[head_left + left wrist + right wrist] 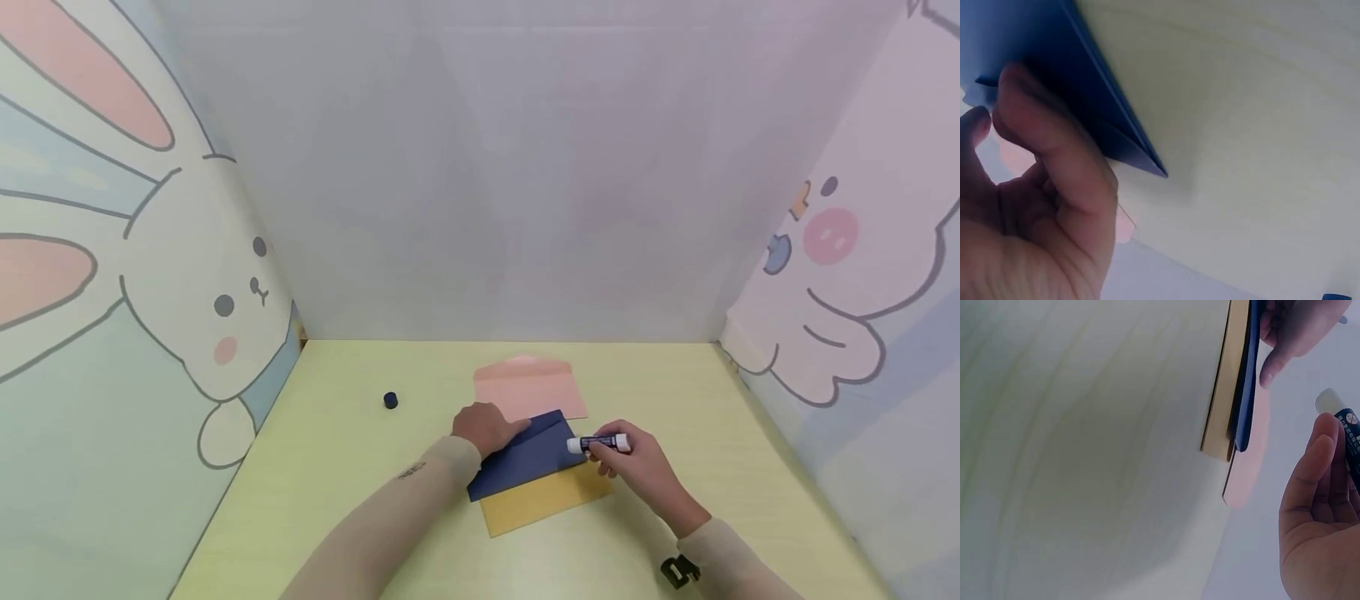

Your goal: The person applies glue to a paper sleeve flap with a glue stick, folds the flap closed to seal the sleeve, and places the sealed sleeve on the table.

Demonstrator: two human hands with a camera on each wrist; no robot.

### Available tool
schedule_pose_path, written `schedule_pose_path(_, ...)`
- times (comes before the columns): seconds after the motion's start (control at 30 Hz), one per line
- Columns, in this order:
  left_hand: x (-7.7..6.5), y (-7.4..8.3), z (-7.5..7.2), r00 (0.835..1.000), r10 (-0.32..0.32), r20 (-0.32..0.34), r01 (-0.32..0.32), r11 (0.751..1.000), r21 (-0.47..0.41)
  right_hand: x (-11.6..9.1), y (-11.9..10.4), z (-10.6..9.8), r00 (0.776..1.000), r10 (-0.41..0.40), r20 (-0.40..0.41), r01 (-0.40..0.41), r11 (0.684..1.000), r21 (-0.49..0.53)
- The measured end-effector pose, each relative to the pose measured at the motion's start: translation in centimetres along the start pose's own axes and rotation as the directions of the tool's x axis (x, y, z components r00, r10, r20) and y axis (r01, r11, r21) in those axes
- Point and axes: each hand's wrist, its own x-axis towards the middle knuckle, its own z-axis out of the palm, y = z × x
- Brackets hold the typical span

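A dark blue envelope [528, 462] lies slantwise over a yellow envelope [543, 504], its upper edge overlapping a pink envelope [528, 396]. My left hand [486, 427] grips the blue envelope near its upper left, the thumb reaching along the flap. In the left wrist view, curled fingers [1054, 134] lie against the blue paper, partly hiding it. Between thumb and fingers, my right hand [652, 475] holds an uncapped glue stick [598, 443] above the blue envelope's right end. Its white tip [1330, 400] points toward the left hand in the right wrist view.
A small dark cap [391, 400] stands on the pale yellow table [337, 450], left of the envelopes. A grey wall [510, 183] rises behind, and side panels with a rabbit [195, 267] and another cartoon animal [862, 283] border the table. A black buckle [680, 572] hangs at the right sleeve.
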Motion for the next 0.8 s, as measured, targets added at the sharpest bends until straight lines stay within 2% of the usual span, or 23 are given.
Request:
schedule_pose_path(0.13,-0.4,0.0,-0.2,0.999,0.043,-0.020,-0.041,0.998,0.057,0.1,0.4,-0.1,1.000,-0.004,0.008,0.004,1.000,0.006)
schedule_pose_path(0.17,-0.2,-0.3,0.3,0.997,0.059,-0.040,-0.056,0.996,0.073,0.1,0.5,-0.1,1.000,-0.005,0.009,0.005,1.000,0.005)
schedule_pose_path(0.27,-0.2,-0.6,0.2,0.995,0.086,-0.053,-0.082,0.995,0.061,0.4,0.6,-0.1,1.000,-0.015,0.011,0.015,1.000,0.007)
schedule_pose_path(0.37,-0.2,-1.0,0.3,0.992,0.106,-0.068,-0.104,0.994,0.023,0.6,0.7,0.0,1.000,-0.027,0.013,0.027,1.000,0.005)
schedule_pose_path(0.4,-0.5,-0.9,-0.1,0.993,0.103,-0.052,-0.103,0.995,-0.003,0.6,0.7,0.1,0.999,-0.030,0.014,0.030,1.000,0.005)
schedule_pose_path(0.47,-0.4,-1.3,0.0,0.992,0.110,-0.054,-0.111,0.993,-0.028,0.7,0.7,0.1,0.999,-0.034,0.016,0.034,0.999,0.001)
schedule_pose_path(0.7,-0.4,-2.2,0.2,0.990,0.129,-0.054,-0.133,0.988,-0.075,0.5,0.7,0.1,1.000,-0.021,0.006,0.021,1.000,-0.009)
schedule_pose_path(0.8,-0.6,-2.6,0.0,0.992,0.126,-0.033,-0.128,0.987,-0.096,0.4,0.6,0.2,1.000,-0.017,0.007,0.017,1.000,-0.010)
